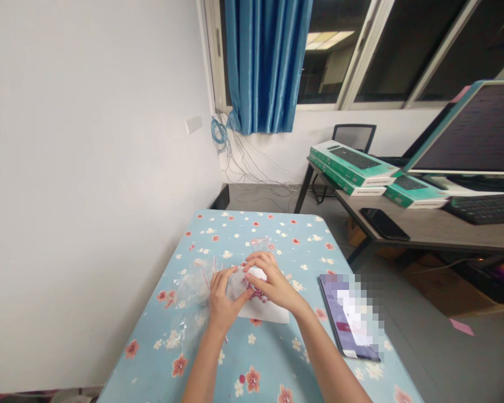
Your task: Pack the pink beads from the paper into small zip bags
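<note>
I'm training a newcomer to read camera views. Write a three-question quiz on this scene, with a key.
1. Multiple choice: what does the cluster of small, round, purplish-pink, bead-like pieces lie on?
(a) a shiny blue curtain
(b) a flat white sheet
(c) a grey floor

2. True or false: the green-and-white rectangular boxes stand on the light-blue flowered tablecloth.

3. Open question: which hand is nearer the flat, dark-edged device with the lit screen?

Key:
1. b.
2. False; they stand on the brown-topped desk.
3. The right hand.
</note>
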The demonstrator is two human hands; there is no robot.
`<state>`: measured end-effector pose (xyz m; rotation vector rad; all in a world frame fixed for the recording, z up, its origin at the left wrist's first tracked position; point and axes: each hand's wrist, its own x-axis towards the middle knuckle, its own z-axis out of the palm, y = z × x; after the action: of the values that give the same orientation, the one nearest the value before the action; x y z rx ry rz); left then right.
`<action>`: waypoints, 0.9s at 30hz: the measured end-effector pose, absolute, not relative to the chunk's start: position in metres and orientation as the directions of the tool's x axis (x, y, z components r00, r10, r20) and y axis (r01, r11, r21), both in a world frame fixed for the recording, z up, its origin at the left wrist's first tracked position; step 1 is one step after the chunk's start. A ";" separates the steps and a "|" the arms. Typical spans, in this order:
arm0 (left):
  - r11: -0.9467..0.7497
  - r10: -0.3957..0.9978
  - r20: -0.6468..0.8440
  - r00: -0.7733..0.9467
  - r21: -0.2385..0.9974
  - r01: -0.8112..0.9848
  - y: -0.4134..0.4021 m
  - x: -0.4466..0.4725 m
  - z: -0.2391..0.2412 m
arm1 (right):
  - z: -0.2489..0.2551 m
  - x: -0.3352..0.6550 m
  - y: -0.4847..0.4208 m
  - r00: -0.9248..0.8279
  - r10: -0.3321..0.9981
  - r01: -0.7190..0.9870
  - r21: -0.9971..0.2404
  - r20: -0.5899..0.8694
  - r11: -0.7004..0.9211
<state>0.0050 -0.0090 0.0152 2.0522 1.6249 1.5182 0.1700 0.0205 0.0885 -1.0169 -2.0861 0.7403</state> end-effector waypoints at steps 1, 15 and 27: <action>-0.418 0.784 0.616 -0.076 0.615 0.668 -0.009 0.005 0.015 | 0.088 0.170 0.021 -0.456 0.825 0.429 -0.729 0.335 0.533; -0.421 0.748 0.657 -0.094 0.578 0.699 -0.009 0.007 0.015 | 0.063 0.208 0.043 -0.348 0.920 0.764 -0.515 0.180 0.389; -0.425 0.746 0.660 -0.093 0.578 0.697 -0.009 0.007 0.017 | 0.042 0.203 0.047 -0.366 0.930 0.848 -0.401 0.033 0.348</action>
<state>0.0074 -0.0086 0.0170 2.0828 1.6582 1.5761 0.2033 0.0471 0.0416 -1.5938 -2.3578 0.4655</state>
